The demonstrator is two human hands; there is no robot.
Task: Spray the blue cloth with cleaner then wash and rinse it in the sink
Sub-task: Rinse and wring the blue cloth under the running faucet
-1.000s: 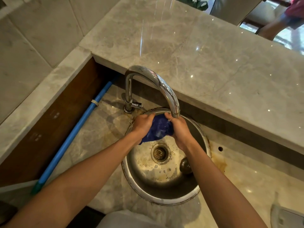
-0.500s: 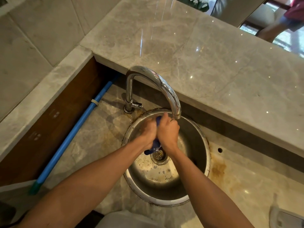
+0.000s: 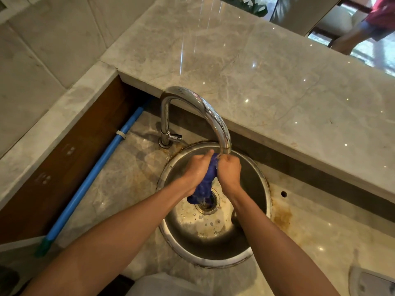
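Marble bench (image 3: 267, 86) wraps a round steel sink (image 3: 259, 212), rust stains at its rim. Both hands are over the bowl: left hand (image 3: 195, 170) and right hand (image 3: 228, 170), fingers (image 3: 232, 160) clenched on the cloth (image 3: 206, 180), bunched between them just under the tap (image 3: 213, 116) spout. Its loose end hangs below the fingers, over the drain (image 3: 208, 205). Left of them, a blue pipe (image 3: 92, 180) runs along the wall.

Deep blue cloth (image 3: 204, 182); shiny silver steel sink (image 3: 259, 182) and chrome tap (image 3: 198, 103); grey veined marble bench (image 3: 267, 82), rust-brown stains; light blue pipe (image 3: 92, 174), green end.
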